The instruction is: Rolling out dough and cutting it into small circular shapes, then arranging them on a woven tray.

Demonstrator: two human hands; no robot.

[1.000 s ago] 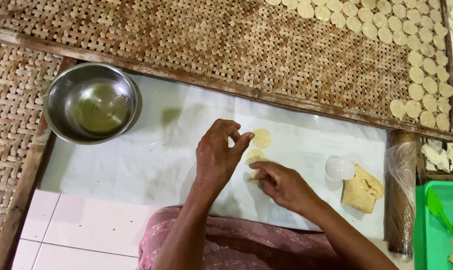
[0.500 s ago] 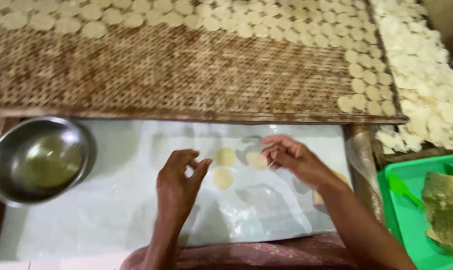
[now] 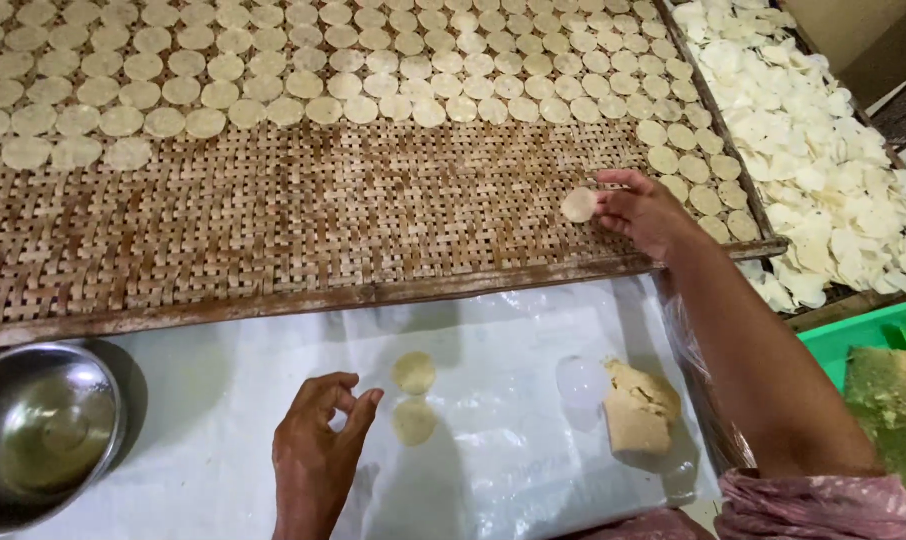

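Your right hand (image 3: 645, 208) is extended over the large woven bamboo drying tray (image 3: 273, 230) and pinches a thin round pale dough disc (image 3: 579, 204) between thumb and fingertips. The disc is held just above the bare weave, near the tray's lower right corner, beside the rows of round pale discs (image 3: 373, 70) already laid out across the upper part of the tray.

Your left hand (image 3: 318, 455) rests on the white plastic sheet (image 3: 223, 400) covering the work surface. Its fingers are loosely curled and hold nothing. The fingertips lie just beside two flattened yellowish dough discs (image 3: 413, 398), which sit one above the other on the sheet, close together.

To the right on the same sheet lies a tan lump of raw dough (image 3: 638, 405), with a small translucent round piece (image 3: 581, 381) touching its left side.

A round stainless steel bowl (image 3: 38, 435) sits at the lower left edge of the sheet. A heap of white dried chips (image 3: 823, 130) fills the area right of the tray. A green plastic container (image 3: 853, 340) shows at the lower right.
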